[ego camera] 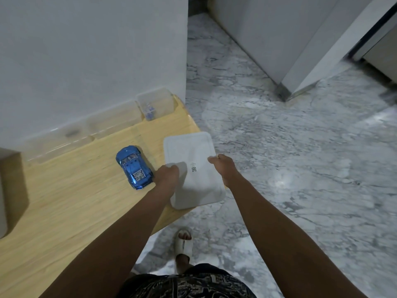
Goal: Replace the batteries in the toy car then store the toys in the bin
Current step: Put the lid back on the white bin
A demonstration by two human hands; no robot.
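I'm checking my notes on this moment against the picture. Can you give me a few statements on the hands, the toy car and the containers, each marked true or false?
1. Both hands hold the white lid. True: the left hand grips its left edge, the right hand its right edge.
2. The blue toy car sits inside a container. False: it rests on the wooden table, left of the lid.
3. The clear containers stand along the wall. True.
4. The lid lies wholly over the table. False: its right part overhangs the marble floor.

one blue toy car (134, 166), one white lid (193, 168), three clear bins (156, 103)
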